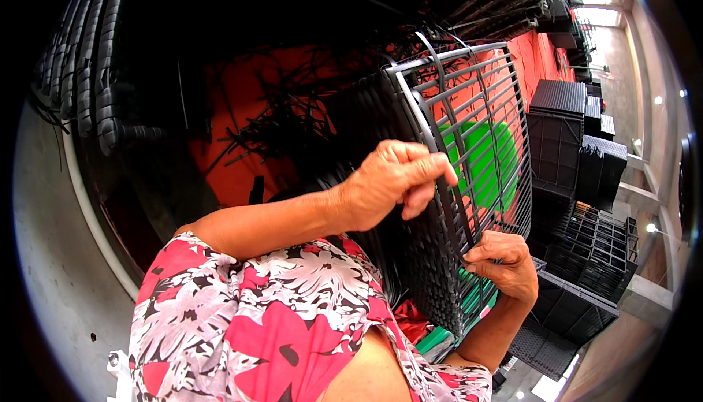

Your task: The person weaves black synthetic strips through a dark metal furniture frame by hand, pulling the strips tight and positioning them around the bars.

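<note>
A grey metal frame (469, 61) with many parallel bars stands tilted in front of me, its near side covered in black woven plastic wicker (428, 270). My left hand (399, 182) is at the frame's upper edge, fingers curled; whatever they may grip is hidden. Lower along the same edge, my right hand (505, 259) pinches a flat black plastic strip (463, 222) between thumb and fingers. That strip runs along the edge between the two hands. Loose strip ends (432, 54) stick up over the frame's far corner.
Through the bars shows a green plastic piece (480, 164). A tangle of black strips (285, 127) lies on a red surface (220, 168). Wicker-wrapped parts (88, 58) stand at upper left. Stacked black woven pieces (560, 138) and frames (589, 248) fill the right.
</note>
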### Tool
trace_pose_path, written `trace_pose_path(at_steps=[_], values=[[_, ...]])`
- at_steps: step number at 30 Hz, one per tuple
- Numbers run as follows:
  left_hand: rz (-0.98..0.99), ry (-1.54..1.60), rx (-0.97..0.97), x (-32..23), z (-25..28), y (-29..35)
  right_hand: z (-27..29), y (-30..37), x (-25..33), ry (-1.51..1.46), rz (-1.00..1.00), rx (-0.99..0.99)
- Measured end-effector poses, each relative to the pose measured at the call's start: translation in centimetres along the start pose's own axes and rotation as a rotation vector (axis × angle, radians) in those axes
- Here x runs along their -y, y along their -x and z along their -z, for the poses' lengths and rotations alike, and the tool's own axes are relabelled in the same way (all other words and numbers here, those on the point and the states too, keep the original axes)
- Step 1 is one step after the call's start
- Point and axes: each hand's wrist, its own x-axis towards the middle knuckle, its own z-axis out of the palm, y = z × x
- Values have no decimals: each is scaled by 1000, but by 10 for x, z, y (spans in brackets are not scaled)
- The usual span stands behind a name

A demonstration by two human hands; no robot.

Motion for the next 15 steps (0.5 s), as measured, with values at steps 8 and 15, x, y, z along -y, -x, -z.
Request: trace_pose_path(at_steps=[8,15], values=[[-148,-555,282,28,-34,12,13,6,0,-148,-209,-109],[-92,-915,537,63,-34,7,-10,-35,1,-616,-197,-318]])
